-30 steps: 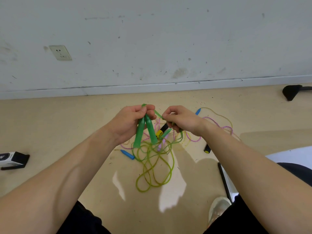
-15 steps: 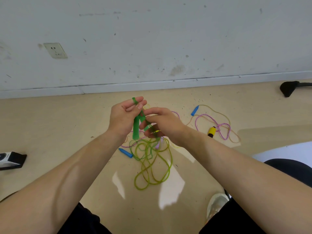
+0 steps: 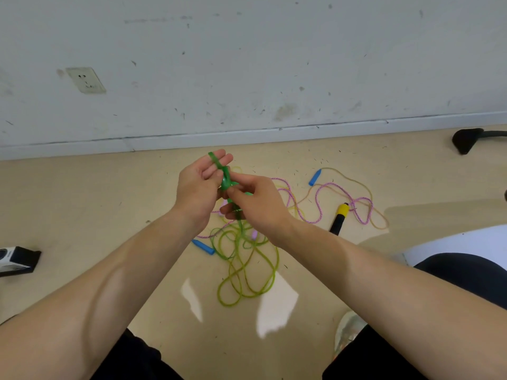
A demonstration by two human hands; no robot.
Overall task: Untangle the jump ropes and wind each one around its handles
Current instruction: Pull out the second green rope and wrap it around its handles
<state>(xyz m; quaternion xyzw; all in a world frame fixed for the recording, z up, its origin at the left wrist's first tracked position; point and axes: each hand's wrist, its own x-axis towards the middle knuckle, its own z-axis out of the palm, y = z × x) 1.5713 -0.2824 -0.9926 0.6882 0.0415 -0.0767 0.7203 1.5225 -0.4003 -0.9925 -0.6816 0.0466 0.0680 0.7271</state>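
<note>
Item: green rope (image 3: 247,270), one of several jump ropes on the floor (image 3: 109,215); most of its length lies in loose loops below the hands, the upper end rising to them.
Green handles (image 3: 226,178): the pair held together, raised, in the left hand (image 3: 203,185); its fingers reach up nearly straight along them, and how the thumb bears cannot be told.
Right hand (image 3: 258,204): thumb and forefinger pinch the green rope just beside the handles, the other fingers curled beneath.
Step, as judged: the first turns of winding this rope round its handles.
Next move calls for: rope carried round both handles under light tension, with the left hand holding the pair parallel; the floor loops overlap a pink rope (image 3: 318,207) and may drag it.
Unwound: pink rope, blue handle (image 3: 314,177), yellow-and-black handle (image 3: 340,215)
</note>
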